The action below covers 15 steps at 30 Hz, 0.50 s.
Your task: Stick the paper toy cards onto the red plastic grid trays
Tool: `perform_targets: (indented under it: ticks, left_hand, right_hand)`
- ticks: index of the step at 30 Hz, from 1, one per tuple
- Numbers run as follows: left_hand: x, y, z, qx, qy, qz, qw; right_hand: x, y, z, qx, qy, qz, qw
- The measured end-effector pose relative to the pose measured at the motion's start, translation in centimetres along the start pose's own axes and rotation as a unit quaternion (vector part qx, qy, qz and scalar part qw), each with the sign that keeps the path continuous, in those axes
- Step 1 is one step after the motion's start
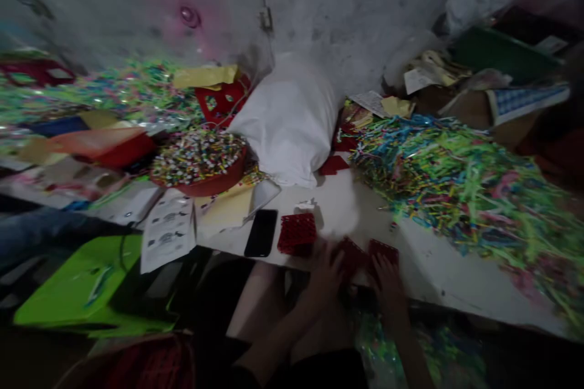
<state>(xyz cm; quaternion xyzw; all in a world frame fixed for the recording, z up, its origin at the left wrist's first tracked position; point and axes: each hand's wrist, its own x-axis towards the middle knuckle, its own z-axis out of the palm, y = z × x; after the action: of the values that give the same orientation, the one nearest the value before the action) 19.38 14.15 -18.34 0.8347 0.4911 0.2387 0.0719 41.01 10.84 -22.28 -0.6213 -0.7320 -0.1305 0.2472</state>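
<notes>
Near the front edge of the white table (424, 267), my left hand (325, 268) rests with its fingers stretched apart against a dark red flat piece (351, 254). My right hand (387, 275) lies with spread fingers on another red rectangular piece (384, 249), which has small light marks along its upper edge. Left of my left hand sits a stack of red pieces (297, 233) with a patterned top. A black phone (261, 233) lies face up beside that stack. Dim light blurs where my fingertips meet the red pieces.
A white sack (292, 118) stands against the wall. A red bowl (205, 185) holds many small multicoloured pieces. Heaps of colourful strands (456, 182) cover the right side. A printed sheet (168, 234) overhangs the edge above a lime-green stool (86, 285).
</notes>
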Motion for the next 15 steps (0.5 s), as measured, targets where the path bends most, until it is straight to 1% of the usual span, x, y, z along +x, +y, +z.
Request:
perform_targets:
  ticks: [1, 2, 3, 4, 5, 6, 8, 10, 11, 12, 13, 14, 15]
  left_hand:
    - [0.1, -0.2, 0.1, 0.001, -0.012, 0.056, 0.998]
    - [0.2, -0.4, 0.3, 0.001, -0.025, 0.093, 0.995]
    - [0.5, -0.5, 0.4, 0.001, -0.037, 0.105, 0.994]
    - [0.9, -0.6, 0.5, 0.001, -0.048, 0.095, 0.994]
    - [1.2, -0.6, 0.5, 0.003, -0.055, 0.071, 0.996]
    - [1.6, -0.4, 0.5, 0.004, -0.064, 0.048, 0.997]
    - [2.3, 0.2, 0.3, -0.006, -0.09, 0.038, 0.995]
    - [2.5, 0.9, -0.3, -0.044, -0.114, 0.042, 0.992]
    - [2.5, 1.2, -0.8, -0.081, -0.118, 0.028, 0.989]
    - [2.2, 1.4, -1.4, -0.123, -0.113, 0.002, 0.986]
    - [1.8, 1.4, -2.3, -0.171, -0.099, -0.037, 0.98]
    - [1.2, 1.0, -3.4, -0.223, -0.069, -0.092, 0.968]
    - [0.5, 0.4, -4.7, -0.244, -0.04, -0.13, 0.96]
  right_hand:
    - [0.0, 0.4, 0.2, 0.005, -0.009, 0.0, 1.0]
    - [-0.1, 0.8, 0.4, 0.009, -0.015, -0.002, 1.0]
    - [-0.1, 1.3, 0.7, 0.009, -0.015, -0.004, 1.0]
    - [-0.3, 1.7, 1.1, 0.007, -0.004, -0.007, 1.0]
    - [-0.4, 2.2, 1.6, 0.005, 0.002, -0.017, 1.0]
    - [-0.6, 2.5, 2.0, 0.004, 0.002, -0.041, 0.999]
    - [-0.6, 2.8, 2.5, 0.02, -0.005, -0.104, 0.994]
    - [0.1, 2.6, 2.4, 0.056, -0.011, -0.132, 0.99]
    - [0.9, 2.2, 2.0, 0.086, -0.009, -0.13, 0.988]
    - [2.0, 1.6, 1.6, 0.124, -0.006, -0.112, 0.986]
    - [3.4, 0.9, 1.0, 0.167, -0.011, -0.072, 0.983]
    - [4.9, 0.1, 0.6, 0.208, -0.018, -0.02, 0.978]
    - [6.5, -0.9, 0.2, 0.242, -0.023, 0.028, 0.97]
